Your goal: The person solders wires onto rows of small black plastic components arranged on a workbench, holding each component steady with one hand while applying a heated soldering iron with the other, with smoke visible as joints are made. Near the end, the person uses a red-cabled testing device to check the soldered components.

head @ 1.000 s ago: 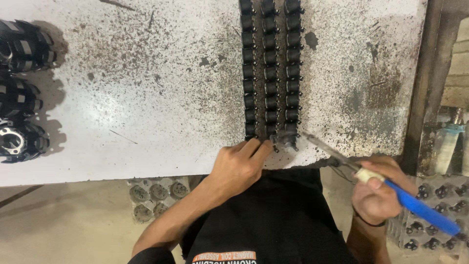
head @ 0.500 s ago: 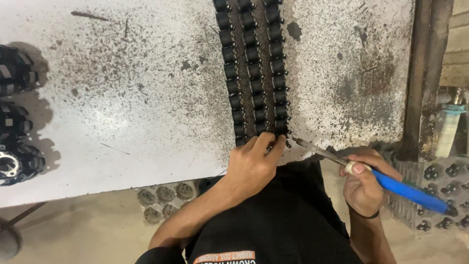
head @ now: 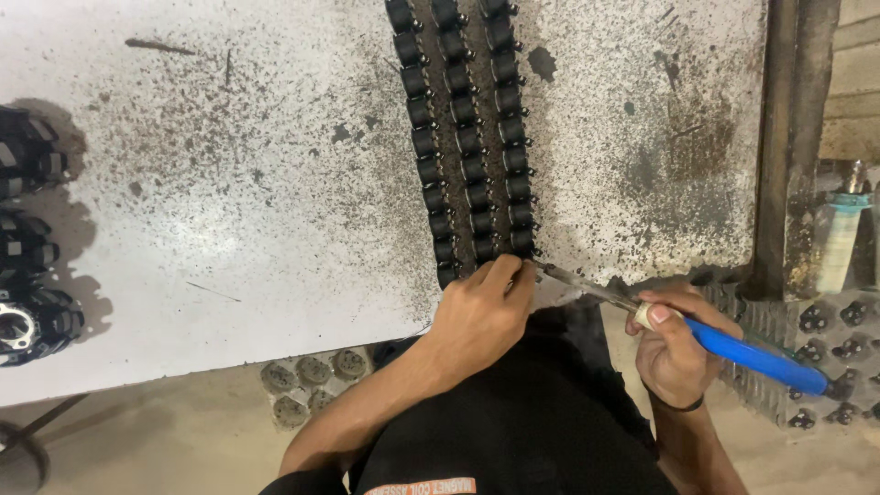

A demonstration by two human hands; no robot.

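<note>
While the three rows of black parts (head: pixel 467 147) at upper centre of the table (head: pixel 229 211) are pinned by the left hand (head: pixel 481 316), fingers clenched on the near end, steady pressure is advised. The blue-handled soldering iron (head: pixel 733 348), grasped in the right hand (head: pixel 674 353) at lower right, is best kept low, its tip beside the fingertips.

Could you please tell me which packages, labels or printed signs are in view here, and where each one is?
Printed patch: bottom edge, on the person's black shirt; an orange strip with pale lettering.
Bottle: far right, beside the bench post; upright, pale and grimy, with a teal collar. No label can be made out on it.
</note>
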